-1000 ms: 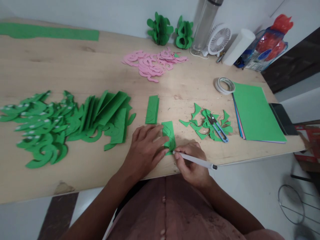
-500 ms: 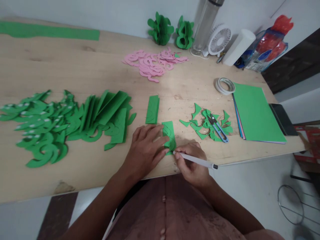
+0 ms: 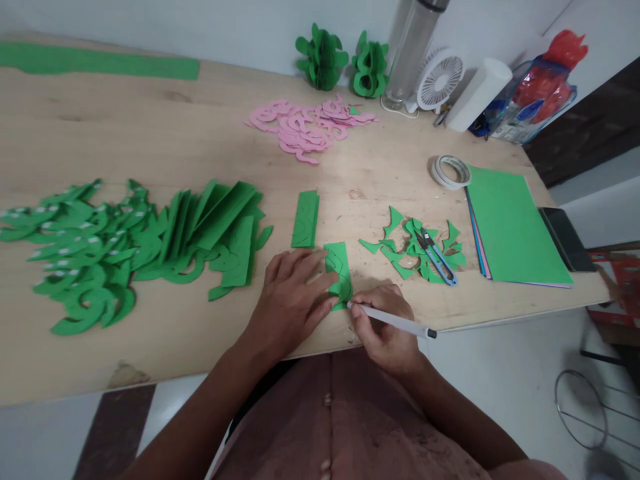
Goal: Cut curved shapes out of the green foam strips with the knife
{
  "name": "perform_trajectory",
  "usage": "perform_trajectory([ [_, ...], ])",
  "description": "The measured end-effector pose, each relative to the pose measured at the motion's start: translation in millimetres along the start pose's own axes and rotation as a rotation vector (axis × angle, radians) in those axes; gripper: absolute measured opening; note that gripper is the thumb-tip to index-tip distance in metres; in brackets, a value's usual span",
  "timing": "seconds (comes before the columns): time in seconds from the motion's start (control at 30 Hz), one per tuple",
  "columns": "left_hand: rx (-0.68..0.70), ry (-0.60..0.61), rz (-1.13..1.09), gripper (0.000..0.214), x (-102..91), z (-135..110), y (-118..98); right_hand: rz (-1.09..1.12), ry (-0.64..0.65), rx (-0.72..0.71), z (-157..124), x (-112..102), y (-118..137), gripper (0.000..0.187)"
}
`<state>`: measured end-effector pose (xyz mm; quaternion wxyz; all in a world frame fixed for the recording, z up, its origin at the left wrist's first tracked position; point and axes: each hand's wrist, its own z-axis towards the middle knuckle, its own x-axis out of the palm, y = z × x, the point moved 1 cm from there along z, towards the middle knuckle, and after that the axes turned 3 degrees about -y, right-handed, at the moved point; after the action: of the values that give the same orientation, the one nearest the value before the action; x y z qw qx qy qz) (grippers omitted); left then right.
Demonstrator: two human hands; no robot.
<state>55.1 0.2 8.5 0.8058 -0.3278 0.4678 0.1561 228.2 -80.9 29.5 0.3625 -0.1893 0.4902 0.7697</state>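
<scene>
A small green paper rectangle [image 3: 336, 256] with a curved pen line lies near the table's front edge. My left hand [image 3: 294, 300] rests flat with fingers spread, its fingertips on the left side of this paper. A pen with a white barrel [image 3: 395, 321] is pinched in my right hand [image 3: 387, 330], its tip at the paper's lower right corner. A curved green cut-out seems to lie on the paper under my left fingertips. Just behind stands a folded green paper strip [image 3: 305, 219], also marked with pen lines.
Green cut-outs [image 3: 95, 247] and folded green papers [image 3: 215, 227] are heaped at left, pink cut-outs [image 3: 305, 127] at the back. To the right are green scraps [image 3: 400, 257] with thread snips [image 3: 439, 259], tape rolls [image 3: 451, 172], paper sheets [image 3: 515, 227] and a phone [image 3: 567, 239].
The pen and my right hand have shifted very slightly to the right. My left hand and the paper have stayed in place.
</scene>
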Motion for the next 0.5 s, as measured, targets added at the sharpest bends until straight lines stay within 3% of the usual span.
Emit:
perform_trajectory([
  [0.5, -0.002, 0.005, 0.002, 0.023, -1.0, 0.8, -0.7, -0.01, -0.035, -0.007, 0.7, -1.1, 0.1, 0.01],
])
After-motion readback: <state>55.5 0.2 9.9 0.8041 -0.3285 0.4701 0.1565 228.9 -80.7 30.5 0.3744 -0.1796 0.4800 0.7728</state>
